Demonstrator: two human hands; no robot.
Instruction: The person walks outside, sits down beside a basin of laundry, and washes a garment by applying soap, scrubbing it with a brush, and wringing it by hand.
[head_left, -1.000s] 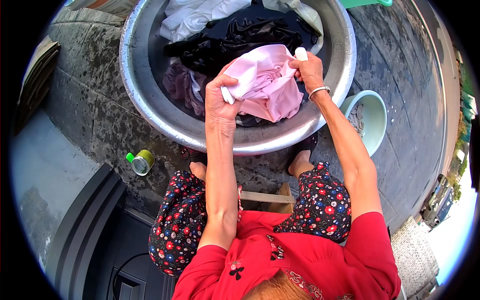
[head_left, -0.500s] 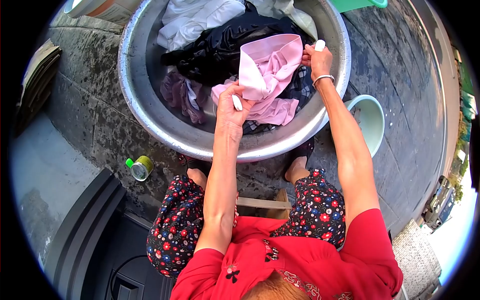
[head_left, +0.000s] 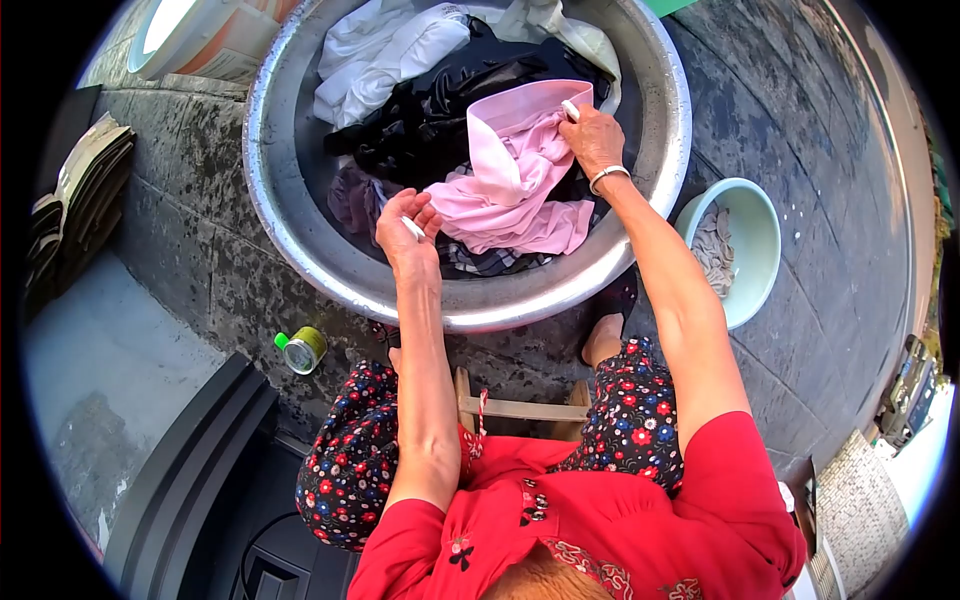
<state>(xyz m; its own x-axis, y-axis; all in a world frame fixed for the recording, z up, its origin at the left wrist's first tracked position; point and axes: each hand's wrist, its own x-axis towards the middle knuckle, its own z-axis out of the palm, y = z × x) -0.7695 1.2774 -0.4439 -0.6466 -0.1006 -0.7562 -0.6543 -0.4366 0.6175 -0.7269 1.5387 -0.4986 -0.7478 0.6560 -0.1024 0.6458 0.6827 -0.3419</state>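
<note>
Inside a large metal basin [head_left: 655, 120] lies a pink garment [head_left: 520, 190] with a wide band along its top. My right hand [head_left: 597, 140] is closed at the band's right end, with a small white object [head_left: 570, 110] at its fingers. Just left of the garment, my left hand [head_left: 410, 230] is turned palm up with fingers curled, and another white object [head_left: 413, 229] rests in it. Black cloth [head_left: 430, 120], white cloth [head_left: 390, 60] and a purple cloth [head_left: 352, 198] lie around the pink garment in the basin.
A pale green bowl [head_left: 760, 240] holding grey cloth [head_left: 713, 250] stands right of the basin. A lidded jar [head_left: 303, 350] is on the paving at lower left. A white bucket [head_left: 215, 45] stands at upper left, above stacked cardboard [head_left: 85, 195]. A wooden stool [head_left: 525, 409] is between the knees.
My left hand has let go of the pink garment and moved left. My right hand has shifted left with the band's end. The view has shifted slightly, showing more of the green bowl.
</note>
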